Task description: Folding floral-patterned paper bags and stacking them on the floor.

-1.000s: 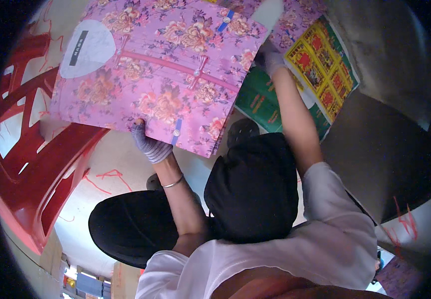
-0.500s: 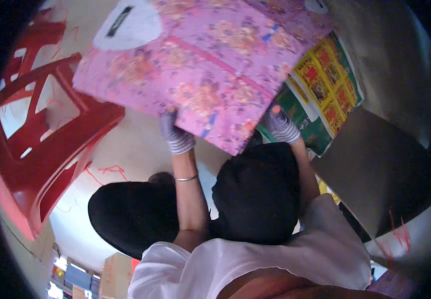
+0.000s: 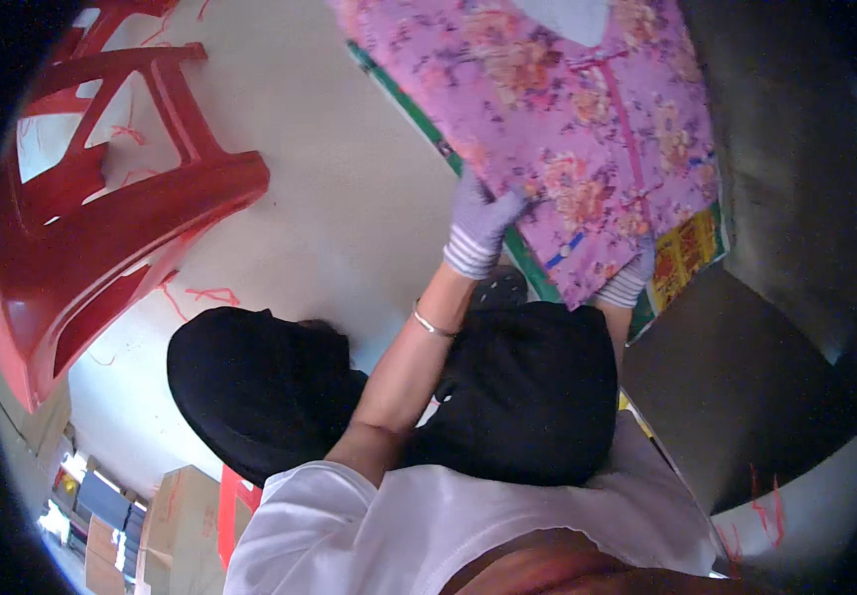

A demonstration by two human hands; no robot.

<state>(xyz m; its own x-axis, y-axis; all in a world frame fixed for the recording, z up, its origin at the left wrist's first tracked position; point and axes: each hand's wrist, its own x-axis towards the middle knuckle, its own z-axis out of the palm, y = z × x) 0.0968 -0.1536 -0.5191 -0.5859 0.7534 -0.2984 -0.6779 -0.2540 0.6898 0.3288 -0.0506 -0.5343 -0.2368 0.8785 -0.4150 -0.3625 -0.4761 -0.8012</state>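
Observation:
A folded pink-purple floral shirt (image 3: 587,149) with a white piece in its neck opening lies over a green printed sheet (image 3: 691,243) with yellow and red pictures. My left hand (image 3: 485,223), in a lilac glove with a white-striped cuff, grips the shirt's left edge, thumb on top; its other fingers are hidden. At the near right edge my right hand (image 3: 632,276), gloved the same way, holds the shirt, its fingers mostly covered by the cloth.
Red plastic chairs (image 3: 131,198) stand at the left on a pale floor with red string scraps (image 3: 212,296). A dark brown panel (image 3: 736,367) is at the right. Cardboard boxes (image 3: 176,526) sit at the lower left. My black-clad knees (image 3: 528,397) are below the shirt.
The shirt has moved right and turned, now over the green sheet. Both hands moved right with it, the left one farther. The view has shifted a little.

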